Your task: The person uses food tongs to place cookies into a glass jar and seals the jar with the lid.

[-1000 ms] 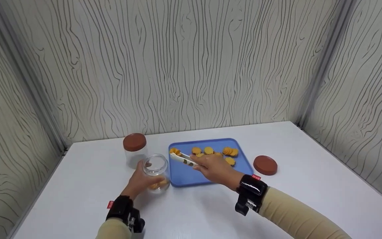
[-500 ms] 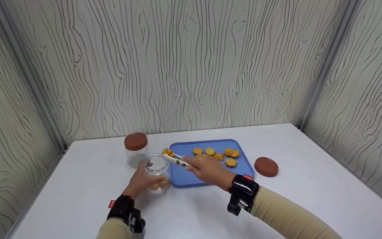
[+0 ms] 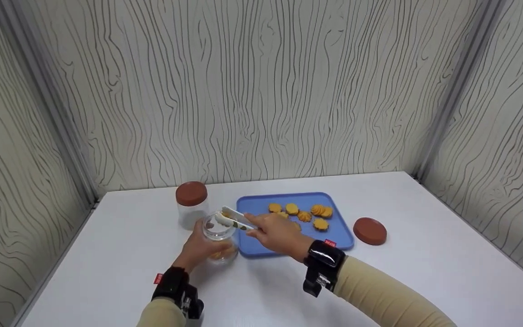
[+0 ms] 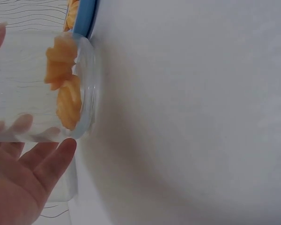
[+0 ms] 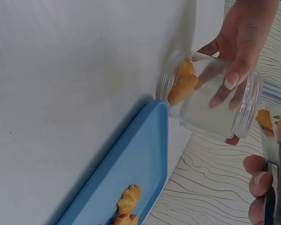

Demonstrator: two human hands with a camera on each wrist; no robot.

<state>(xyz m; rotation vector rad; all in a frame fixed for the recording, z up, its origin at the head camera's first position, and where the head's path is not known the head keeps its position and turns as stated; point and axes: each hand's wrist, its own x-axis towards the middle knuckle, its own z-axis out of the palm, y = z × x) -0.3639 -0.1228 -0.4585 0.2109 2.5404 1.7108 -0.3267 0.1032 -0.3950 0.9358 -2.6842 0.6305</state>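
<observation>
My left hand (image 3: pixel 198 249) grips a clear jar (image 5: pixel 208 112) that stands uncovered on the white table, fingers and thumb around its side. At its bottom lie some golden ridged cookies (image 4: pixel 68 102). My right hand (image 3: pixel 279 232) holds white tongs (image 3: pixel 235 223) with a green pattern, their tips over the jar's mouth. Pinched between the tips is one cookie (image 5: pixel 264 121), mostly hidden by the tongs in the head view. More cookies (image 3: pixel 304 216) lie on a blue tray (image 3: pixel 261 247) beside the jar.
Behind the left hand stands a second jar with a reddish-brown lid (image 3: pixel 191 193). A loose lid (image 3: pixel 370 230) of the same colour lies right of the tray. Wood-patterned panels (image 3: pixel 252 91) enclose the table at the back and sides.
The right hand has moved left with the tongs and cookie, from over the tray's left end to over the jar's mouth. The left hand stays on the jar.
</observation>
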